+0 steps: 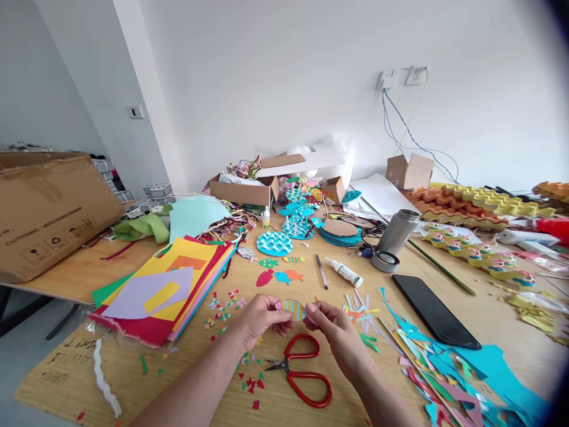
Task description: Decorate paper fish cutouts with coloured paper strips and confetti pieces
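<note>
My left hand point(260, 320) and my right hand point(331, 329) meet over the wooden table point(80, 379), both pinched on a small striped paper oval point(294, 309) in yellow and blue. A tiny pink piece sits at my left thumb tip on the oval's left edge. Red-handled scissors point(302, 367) lie on the table just below my hands, blades pointing left.
A stack of coloured paper sheets point(169, 290) lies to the left. Paper fish cut-outs point(284, 274), a pen point(321, 271) and a glue bottle point(344, 271) lie beyond my hands. A black phone point(433, 311), a metal flask point(397, 232), blue scraps point(466, 367) and cardboard boxes point(44, 207) surround them.
</note>
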Available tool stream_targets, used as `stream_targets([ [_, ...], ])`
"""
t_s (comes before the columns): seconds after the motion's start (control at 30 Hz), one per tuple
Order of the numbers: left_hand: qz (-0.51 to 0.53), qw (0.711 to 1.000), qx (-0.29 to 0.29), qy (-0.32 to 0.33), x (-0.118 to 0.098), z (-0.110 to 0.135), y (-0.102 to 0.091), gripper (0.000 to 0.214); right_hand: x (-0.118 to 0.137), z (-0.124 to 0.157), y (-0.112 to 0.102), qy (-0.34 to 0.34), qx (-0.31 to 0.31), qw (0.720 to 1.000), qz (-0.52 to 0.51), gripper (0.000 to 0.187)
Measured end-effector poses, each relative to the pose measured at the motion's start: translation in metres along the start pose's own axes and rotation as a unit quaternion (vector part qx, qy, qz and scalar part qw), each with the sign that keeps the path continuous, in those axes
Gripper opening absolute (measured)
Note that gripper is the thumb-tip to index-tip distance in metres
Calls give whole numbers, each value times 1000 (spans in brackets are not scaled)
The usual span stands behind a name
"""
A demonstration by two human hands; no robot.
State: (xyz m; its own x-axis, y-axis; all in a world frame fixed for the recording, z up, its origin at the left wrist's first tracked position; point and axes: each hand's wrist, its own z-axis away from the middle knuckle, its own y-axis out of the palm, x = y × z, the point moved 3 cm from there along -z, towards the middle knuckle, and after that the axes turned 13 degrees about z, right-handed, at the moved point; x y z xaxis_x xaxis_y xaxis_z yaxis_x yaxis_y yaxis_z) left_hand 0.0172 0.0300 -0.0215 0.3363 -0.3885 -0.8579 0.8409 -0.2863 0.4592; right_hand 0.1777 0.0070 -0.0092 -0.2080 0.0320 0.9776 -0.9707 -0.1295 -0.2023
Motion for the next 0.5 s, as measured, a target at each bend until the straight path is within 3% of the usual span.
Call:
stream_targets([
  [0.17,12,1000,-4,14,0,-2,-1,34,-1,-1,5,5,27,1000,-5,42],
  [0.37,-11,999,26,-15,2,0,1,37,-7,-2,8,15,15,1000,3,42],
  [0.5,-20,1000,10,5,0,0,2,39,-7,-2,8,10,25,1000,7,41],
])
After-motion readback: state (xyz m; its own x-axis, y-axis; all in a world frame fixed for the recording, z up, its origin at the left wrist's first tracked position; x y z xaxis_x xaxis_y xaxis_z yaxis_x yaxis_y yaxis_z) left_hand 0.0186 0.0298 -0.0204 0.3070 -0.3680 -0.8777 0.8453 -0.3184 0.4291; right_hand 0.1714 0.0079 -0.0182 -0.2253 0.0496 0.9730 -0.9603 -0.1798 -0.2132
